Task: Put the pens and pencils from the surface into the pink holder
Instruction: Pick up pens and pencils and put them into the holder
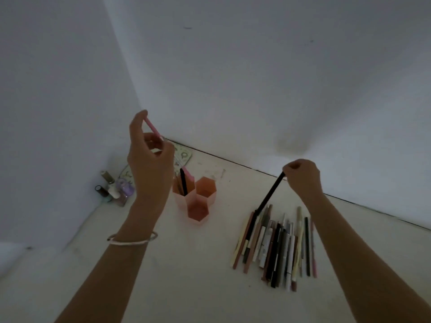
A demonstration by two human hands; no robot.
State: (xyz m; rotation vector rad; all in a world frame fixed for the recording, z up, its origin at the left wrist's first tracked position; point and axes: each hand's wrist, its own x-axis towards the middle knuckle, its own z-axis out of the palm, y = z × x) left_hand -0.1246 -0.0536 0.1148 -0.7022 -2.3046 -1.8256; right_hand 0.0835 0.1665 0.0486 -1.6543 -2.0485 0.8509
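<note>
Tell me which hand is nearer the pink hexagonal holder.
Left. The left hand, pinching a pink pen, hovers just above the pink hexagonal holder; the right hand lifts a black pen off to its right.

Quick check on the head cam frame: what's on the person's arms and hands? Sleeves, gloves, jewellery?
Both forearms are bare, no sleeves in view, no gloves. The left hand has a thin pale bangle around the wrist. The right hand and its wrist carry nothing visible. No rings can be made out in the dim light.

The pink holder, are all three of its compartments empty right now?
No, the tallest compartment of the pink holder already has a black pen and a few others standing in it.
</note>
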